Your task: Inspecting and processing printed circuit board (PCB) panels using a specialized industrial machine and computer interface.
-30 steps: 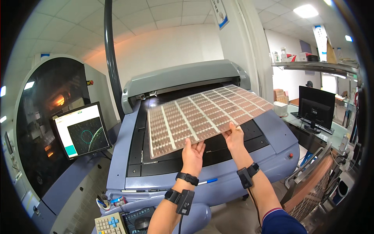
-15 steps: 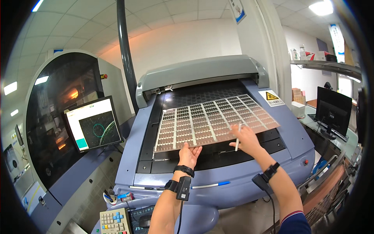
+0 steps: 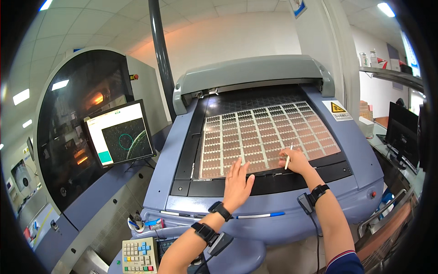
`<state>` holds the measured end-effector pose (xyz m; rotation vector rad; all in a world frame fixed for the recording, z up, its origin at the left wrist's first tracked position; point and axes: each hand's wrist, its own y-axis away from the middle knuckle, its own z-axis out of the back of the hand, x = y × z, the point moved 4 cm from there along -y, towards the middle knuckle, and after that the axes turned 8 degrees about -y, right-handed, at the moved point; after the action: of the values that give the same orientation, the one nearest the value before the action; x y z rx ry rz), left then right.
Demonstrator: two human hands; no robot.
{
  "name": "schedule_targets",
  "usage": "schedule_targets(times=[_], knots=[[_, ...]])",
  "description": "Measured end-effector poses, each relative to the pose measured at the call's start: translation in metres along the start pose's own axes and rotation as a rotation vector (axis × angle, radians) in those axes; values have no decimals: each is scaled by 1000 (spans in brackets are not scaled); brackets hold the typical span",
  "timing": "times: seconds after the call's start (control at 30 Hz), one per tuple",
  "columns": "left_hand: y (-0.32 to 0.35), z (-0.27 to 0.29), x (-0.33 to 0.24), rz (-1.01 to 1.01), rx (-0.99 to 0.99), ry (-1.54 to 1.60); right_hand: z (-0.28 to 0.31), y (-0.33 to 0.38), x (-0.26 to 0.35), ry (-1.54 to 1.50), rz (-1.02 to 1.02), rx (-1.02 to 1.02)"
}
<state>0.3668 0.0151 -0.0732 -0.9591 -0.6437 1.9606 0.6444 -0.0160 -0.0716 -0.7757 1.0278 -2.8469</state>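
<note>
Large blue-grey flatbed machine [image 3: 269, 137] filled centre view, dark bed under a grey hood. Copper-toned gridded panel sheet [image 3: 267, 137] lay flat on the bed. Tilted flat monitor [image 3: 119, 133] stood left of it. Yellow triangular warning label [image 3: 338, 108] sat on the machine's right flank. Left hand [image 3: 237, 181] pressed flat, fingers spread, on the sheet's near edge. Right hand [image 3: 296, 160] rested on the sheet, grip closed round a thin white stylus [image 3: 288, 156].

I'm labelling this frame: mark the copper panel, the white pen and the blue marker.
copper panel [image 3: 269, 132], head view, middle of its grid.
white pen [image 3: 289, 156], head view, shaft above the right hand [image 3: 296, 160].
blue marker [image 3: 261, 215], head view, mid-barrel.
</note>
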Motion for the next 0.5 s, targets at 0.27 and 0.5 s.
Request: schedule_targets(times=[0.27, 0.5], knots=[[10, 4, 84, 117, 134, -666, -12, 5, 31, 29, 73, 56], [16, 7, 85, 105, 159, -676, -12, 21, 31, 122, 149, 67]])
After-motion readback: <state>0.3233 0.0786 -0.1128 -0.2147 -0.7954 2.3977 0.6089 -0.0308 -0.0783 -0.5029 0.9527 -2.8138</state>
